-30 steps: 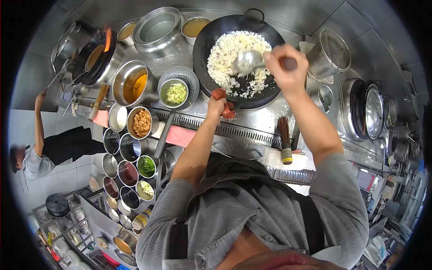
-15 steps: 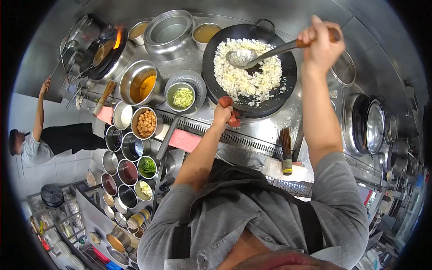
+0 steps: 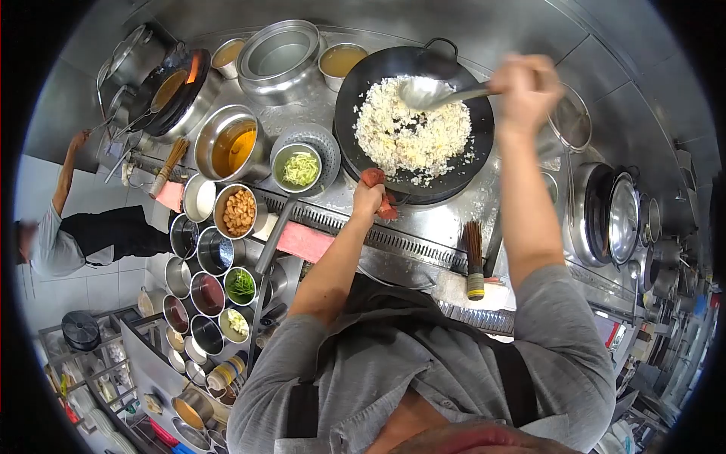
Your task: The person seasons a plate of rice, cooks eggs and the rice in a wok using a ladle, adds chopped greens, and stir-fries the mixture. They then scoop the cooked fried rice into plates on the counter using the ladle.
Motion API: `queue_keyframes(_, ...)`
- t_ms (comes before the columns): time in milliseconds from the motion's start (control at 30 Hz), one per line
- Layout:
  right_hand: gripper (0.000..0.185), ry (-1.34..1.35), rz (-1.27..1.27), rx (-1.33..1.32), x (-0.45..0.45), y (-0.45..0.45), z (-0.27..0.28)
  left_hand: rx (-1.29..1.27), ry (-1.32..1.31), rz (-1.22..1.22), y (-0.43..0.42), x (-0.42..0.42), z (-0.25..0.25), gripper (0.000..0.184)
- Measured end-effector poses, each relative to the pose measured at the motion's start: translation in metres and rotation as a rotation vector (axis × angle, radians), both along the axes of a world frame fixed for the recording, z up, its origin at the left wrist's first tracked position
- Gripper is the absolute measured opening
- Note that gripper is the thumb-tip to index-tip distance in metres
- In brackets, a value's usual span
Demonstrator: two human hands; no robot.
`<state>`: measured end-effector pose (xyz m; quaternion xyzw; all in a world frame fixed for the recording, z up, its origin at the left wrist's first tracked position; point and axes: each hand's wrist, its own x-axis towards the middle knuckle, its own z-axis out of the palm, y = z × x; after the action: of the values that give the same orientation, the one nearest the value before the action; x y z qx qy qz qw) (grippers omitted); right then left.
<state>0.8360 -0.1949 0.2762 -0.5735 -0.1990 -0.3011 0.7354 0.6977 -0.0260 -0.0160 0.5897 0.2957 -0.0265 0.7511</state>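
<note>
Cooked rice with pale yellow bits (image 3: 412, 140) lies heaped in a black wok (image 3: 378, 66) on the steel stove. My left hand (image 3: 367, 199) is closed around a folded red cloth (image 3: 372, 177) at the wok's near handle, which is mostly hidden. My right hand (image 3: 527, 98), blurred by motion, grips the handle of a metal ladle (image 3: 425, 94). The ladle's bowl is over the far part of the rice; whether it touches is unclear.
Left of the wok stand a bowl of shredded greens (image 3: 297, 168), a pot of orange liquid (image 3: 233, 147) and several ingredient tins (image 3: 236, 212). A bamboo brush (image 3: 473, 261) lies to the near right. A co-worker (image 3: 60, 242) works at another wok (image 3: 170, 94).
The ladle's bowl has moved a little right and toward the wok's far side. The rice ring is now a more filled heap. My left hand keeps its hold.
</note>
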Motion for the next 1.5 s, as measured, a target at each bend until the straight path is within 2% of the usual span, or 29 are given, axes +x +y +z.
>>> queue_keyframes(67,0.018,0.139,0.138,-0.031,0.005,0.013,-0.017,-0.025,0.025,-0.017,-0.001,-0.002,0.013,0.038)
queue_keyframes(133,0.019,0.286,0.145,-0.168,0.012,0.021,0.01,-0.05,0.063,-0.031,-0.001,-0.009,0.027,0.035)
queue_keyframes(200,0.018,0.259,0.156,-0.281,0.031,0.012,0.045,-0.264,0.095,-0.072,0.004,-0.013,0.042,0.04)
queue_keyframes(233,0.022,0.495,-0.04,-0.356,-0.008,0.02,0.1,-0.348,0.028,-0.027,-0.003,-0.034,0.069,0.041)
queue_keyframes(267,0.022,0.493,-0.058,-0.29,-0.025,0.015,0.129,-0.357,0.038,-0.029,-0.012,-0.061,0.108,0.041)
queue_keyframes(300,0.023,0.352,0.024,-0.153,-0.034,0.006,0.146,-0.335,0.065,0.061,-0.02,-0.091,0.149,0.042)
queue_keyframes(333,0.023,0.311,0.248,-0.201,-0.001,-0.033,0.162,-0.309,0.092,0.152,-0.022,-0.107,0.17,0.043)
queue_keyframes(400,0.024,0.293,0.389,-0.117,0.0,-0.043,0.156,-0.375,0.129,0.116,-0.016,-0.111,0.172,0.042)
queue_keyframes(433,0.024,0.372,0.207,-0.086,0.002,-0.028,0.129,-0.436,0.139,0.075,-0.009,-0.107,0.173,0.042)
queue_keyframes(467,0.025,0.444,0.018,-0.049,0.005,-0.008,0.091,-0.414,0.095,0.005,-0.01,-0.089,0.152,0.041)
queue_keyframes(533,0.024,0.345,-0.06,-0.108,0.011,0.005,0.044,-0.488,0.013,-0.122,-0.005,-0.057,0.069,0.043)
queue_keyframes(600,0.023,0.199,-0.148,-0.091,0.001,0.013,0.039,-0.441,-0.005,-0.144,-0.005,-0.081,0.065,0.044)
queue_keyframes(667,0.022,0.168,-0.09,-0.014,-0.032,0.002,0.068,-0.347,-0.033,-0.137,-0.001,-0.127,0.064,0.049)
queue_keyframes(700,0.022,0.094,-0.067,0.026,-0.04,-0.011,0.084,-0.401,0.055,-0.045,-0.001,-0.157,0.074,0.054)
queue_keyframes(733,0.022,0.024,-0.031,0.062,-0.047,-0.02,0.098,-0.343,0.211,-0.108,0.009,-0.181,0.081,0.056)
queue_keyframes(800,0.021,0.036,0.127,0.126,-0.06,-0.032,0.113,-0.338,0.251,-0.041,0.002,-0.184,0.134,0.05)
queue_keyframes(833,0.02,0.337,0.65,0.634,-0.018,-0.061,0.089,-0.364,0.189,0.014,-0.001,-0.165,0.155,0.045)
queue_keyframes(867,0.019,0.107,0.136,0.077,-0.065,-0.02,0.1,-0.392,0.127,0.07,-0.004,-0.138,0.167,0.04)
queue_keyframes(933,0.019,0.278,-0.076,-0.09,-0.09,0.022,0.087,-0.458,0.01,-0.029,-0.004,-0.084,0.143,0.034)
queue_keyframes(1000,0.018,0.263,-0.097,-0.104,-0.07,0.036,0.049,-0.442,0.066,-0.047,-0.002,-0.05,0.081,0.033)
queue_keyframes(1033,0.018,0.195,-0.121,-0.129,-0.06,0.039,0.034,-0.473,-0.017,-0.224,0.01,-0.052,0.045,0.036)
queue_keyframes(1067,0.018,0.113,-0.154,-0.157,-0.052,0.037,0.028,-0.409,-0.002,-0.171,0.008,-0.069,0.053,0.039)
queue_keyframes(1100,0.02,0.053,-0.056,-0.116,-0.05,0.03,0.033,-0.348,0.004,-0.123,0.001,-0.097,0.071,0.041)
queue_keyframes(1167,0.021,0.047,-0.03,-0.107,-0.067,0.01,0.074,-0.334,0.12,-0.022,0.002,-0.154,0.084,0.055)
queue_keyframes(1200,0.021,0.051,0.013,-0.087,-0.073,0.002,0.096,-0.301,0.254,-0.108,0.008,-0.173,0.107,0.058)
queue_keyframes(1267,0.021,0.064,0.136,-0.018,-0.074,-0.007,0.114,-0.349,0.217,-0.098,0.008,-0.17,0.145,0.052)
queue_keyframes(1333,0.02,0.071,0.204,0.025,-0.08,0.011,0.108,-0.431,0.087,0.04,0.004,-0.122,0.172,0.045)
queue_keyframes(1400,0.019,0.344,-0.099,-0.134,-0.076,0.036,0.082,-0.455,-0.015,-0.086,0.003,-0.07,0.129,0.04)
queue_keyframes(1500,0.02,0.222,-0.151,-0.121,-0.041,0.046,0.028,-0.39,0.005,0.009,-0.009,-0.049,0.071,0.04)
